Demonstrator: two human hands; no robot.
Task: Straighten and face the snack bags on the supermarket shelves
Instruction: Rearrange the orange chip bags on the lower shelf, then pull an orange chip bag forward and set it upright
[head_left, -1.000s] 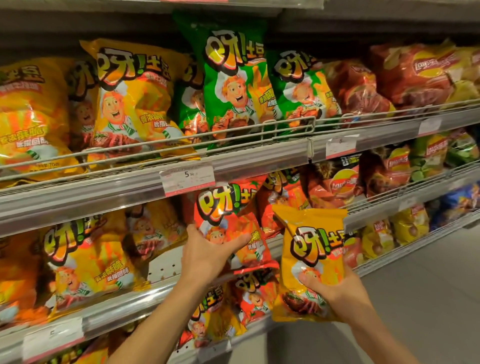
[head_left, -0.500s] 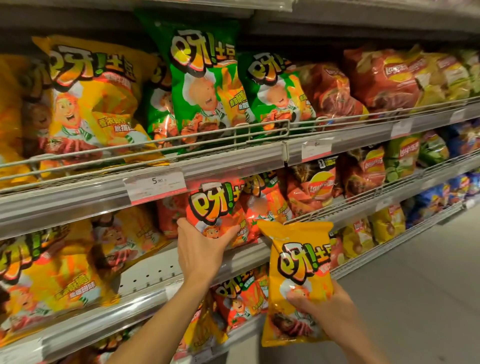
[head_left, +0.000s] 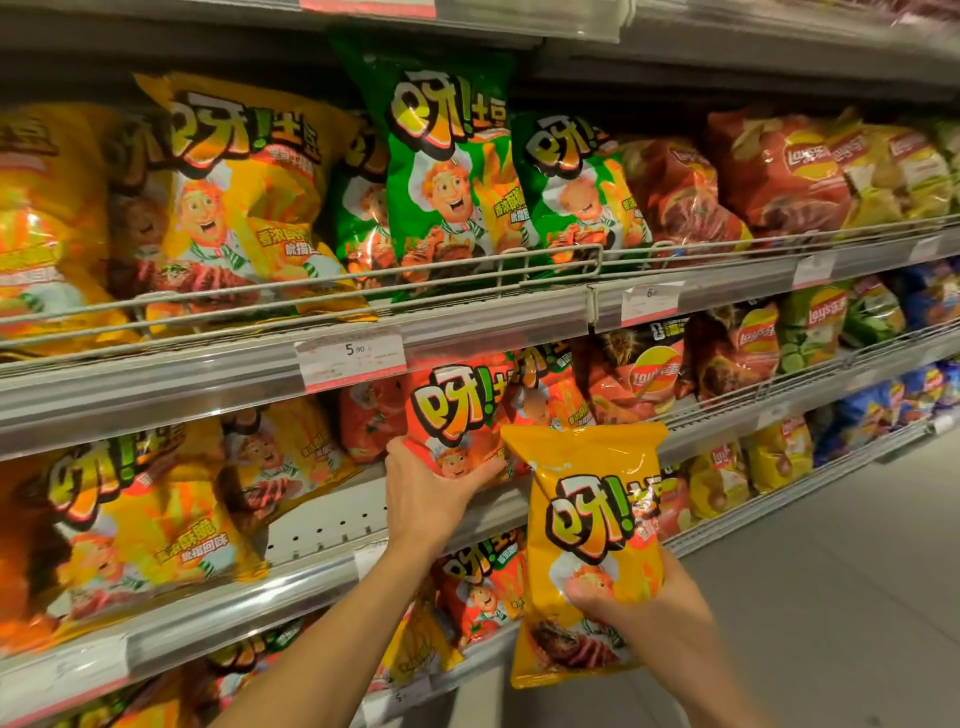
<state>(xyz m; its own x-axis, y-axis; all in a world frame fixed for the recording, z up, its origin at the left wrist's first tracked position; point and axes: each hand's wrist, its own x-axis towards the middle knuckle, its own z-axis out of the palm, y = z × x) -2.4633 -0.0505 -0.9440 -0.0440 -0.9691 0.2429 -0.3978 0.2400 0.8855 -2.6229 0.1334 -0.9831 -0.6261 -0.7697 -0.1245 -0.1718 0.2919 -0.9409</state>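
Note:
My left hand (head_left: 431, 491) grips the lower part of a red snack bag (head_left: 457, 410) that stands upright on the middle shelf (head_left: 322, 525), just under the shelf rail above. My right hand (head_left: 639, 603) holds a yellow snack bag (head_left: 587, 525) upright in front of the shelves, fingers curled round its lower half, its printed face toward me. More red bags (head_left: 545, 389) stand behind and to the right of the red one.
Yellow bags (head_left: 223, 208) and green bags (head_left: 447, 156) fill the top shelf behind a wire rail (head_left: 545, 254). Yellow bags (head_left: 130, 519) lie tilted at the middle shelf's left, beside a bare stretch of shelf. Lay's bags (head_left: 779, 171) run to the right. Grey aisle floor (head_left: 831, 571) lies at right.
My left hand has pushed the red bag up and back onto the middle shelf. The yellow bag in my right hand has stayed in front of the shelves.

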